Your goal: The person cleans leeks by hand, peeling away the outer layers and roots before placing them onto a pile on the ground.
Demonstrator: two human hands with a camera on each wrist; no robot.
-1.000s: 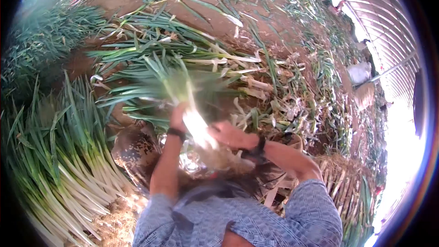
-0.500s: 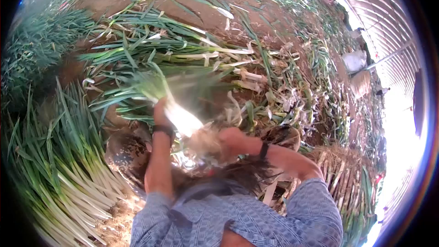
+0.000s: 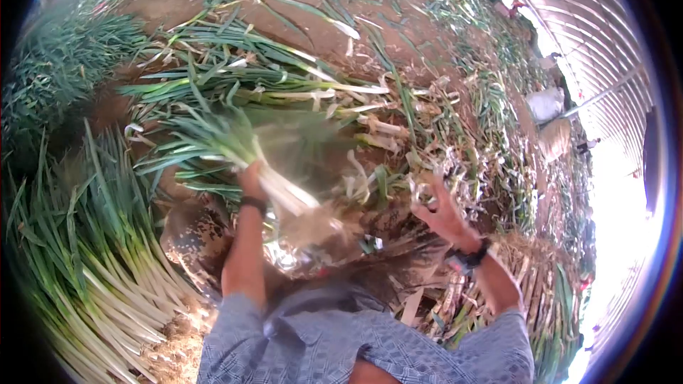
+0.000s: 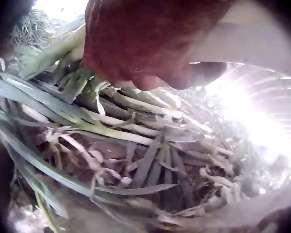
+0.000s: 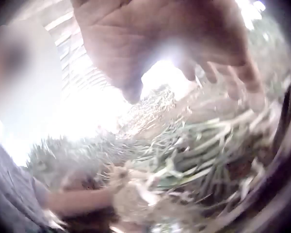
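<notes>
In the head view my left hand grips a bunch of green onions around its white stalks, leaves toward the upper left and the blurred root end toward the lower right. The left wrist view shows the left hand with its fingers curled round pale stalks. My right hand is raised off to the right of the roots, fingers spread apart and holding nothing. In the right wrist view the right hand's palm and parted fingers show, with the root end below.
Stripped onions lie in a row at the left. Leafy onions lie on the soil ahead. Peeled scraps cover the ground at the right, beside another stack with roots upward.
My right hand has moved away from the root end, out to the right, and its fingers have spread. The left hand still grips the bunch, which has tilted lower toward the right than at first.
</notes>
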